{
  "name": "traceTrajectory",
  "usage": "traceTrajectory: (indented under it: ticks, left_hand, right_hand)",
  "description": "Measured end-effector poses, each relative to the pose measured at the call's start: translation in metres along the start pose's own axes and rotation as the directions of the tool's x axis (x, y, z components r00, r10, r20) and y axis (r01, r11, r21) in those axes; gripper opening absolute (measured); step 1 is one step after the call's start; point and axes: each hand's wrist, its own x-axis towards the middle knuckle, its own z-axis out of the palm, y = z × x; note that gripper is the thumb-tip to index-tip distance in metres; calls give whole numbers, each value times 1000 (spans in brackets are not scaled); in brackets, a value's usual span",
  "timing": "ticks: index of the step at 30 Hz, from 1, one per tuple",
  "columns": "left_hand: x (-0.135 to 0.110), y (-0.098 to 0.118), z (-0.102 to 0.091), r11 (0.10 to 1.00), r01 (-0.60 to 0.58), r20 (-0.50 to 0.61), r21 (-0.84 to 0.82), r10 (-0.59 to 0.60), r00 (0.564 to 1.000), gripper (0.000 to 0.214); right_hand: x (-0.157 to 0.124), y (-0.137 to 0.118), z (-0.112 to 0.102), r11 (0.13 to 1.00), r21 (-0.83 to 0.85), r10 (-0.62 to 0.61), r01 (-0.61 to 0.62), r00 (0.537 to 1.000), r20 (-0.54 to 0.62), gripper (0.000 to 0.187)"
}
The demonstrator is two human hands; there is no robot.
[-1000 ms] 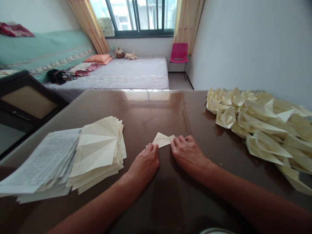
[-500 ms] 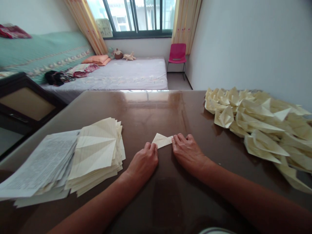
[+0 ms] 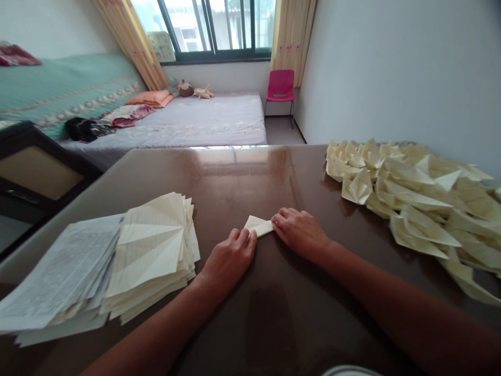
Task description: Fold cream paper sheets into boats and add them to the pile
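Observation:
A small folded piece of cream paper point(image 3: 257, 225) lies on the glossy brown table point(image 3: 242, 177). My left hand point(image 3: 230, 257) presses on its near left edge with the fingers together. My right hand point(image 3: 299, 232) lies over its right end, fingers curled down onto it. Only the paper's left tip shows between the hands.
A stack of creased cream sheets point(image 3: 152, 248) sits at the left beside printed pages point(image 3: 58, 274). A heap of folded paper boats point(image 3: 415, 193) fills the right side. Beyond the table are a bed point(image 3: 195, 117), a pink chair point(image 3: 279, 89) and a window.
Both hands have closed in over the folded paper, so less of it shows. The view has shifted slightly to the right.

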Motion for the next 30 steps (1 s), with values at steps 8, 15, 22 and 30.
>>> traceTrajectory:
  ticks: [8,15,22,30]
  left_hand:
    - [-1,1,-1,999,35,-24,-21,-35,999,41]
    - [-1,3,-4,998,14,-5,-64,-14,1000,38]
    - [-1,0,-3,996,30,-11,-83,-31,999,35]
    - [-2,-1,2,984,36,-38,-175,-44,998,30]
  right_hand:
    - [7,14,9,922,378,88,-84,996,7,26]
    - [12,17,15,709,689,55,-150,986,158,26]
    - [12,16,15,803,595,14,-43,998,53,26]
    - [12,20,23,883,468,21,18,997,-78,34]
